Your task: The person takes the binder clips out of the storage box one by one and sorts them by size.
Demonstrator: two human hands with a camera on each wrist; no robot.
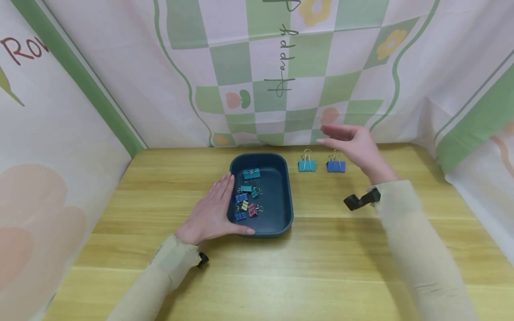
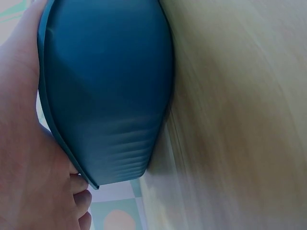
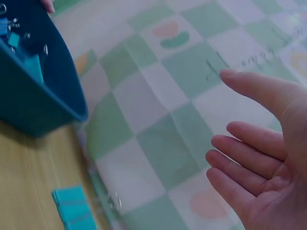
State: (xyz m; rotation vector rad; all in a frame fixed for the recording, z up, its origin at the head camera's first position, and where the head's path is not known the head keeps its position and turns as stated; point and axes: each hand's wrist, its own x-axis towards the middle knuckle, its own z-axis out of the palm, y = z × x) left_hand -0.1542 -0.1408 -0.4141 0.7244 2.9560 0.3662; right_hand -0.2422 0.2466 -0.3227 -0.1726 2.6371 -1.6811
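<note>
My left hand point(image 1: 213, 211) rests along the left rim of a dark blue tray point(image 1: 283, 200), its thumb at the near corner and its straight fingers on the far left side. Inside the tray lie several binder clips: a large teal clip point(image 1: 251, 174) at the back, smaller blue and teal ones, a yellow clip point(image 1: 242, 205) and a dark pink clip point(image 1: 252, 210). My right hand point(image 1: 353, 145) is raised over the back right of the table, fingers extended and holding nothing. Below it stand a teal binder clip point(image 1: 307, 166) and a blue binder clip point(image 1: 336, 166), handles up.
The wooden table point(image 1: 257, 276) ends at the back against a checked green and white curtain point(image 1: 269, 58). More printed cloth point(image 1: 52, 133) hangs at the left side. A black wrist strap point(image 1: 361, 199) sticks out from the right sleeve.
</note>
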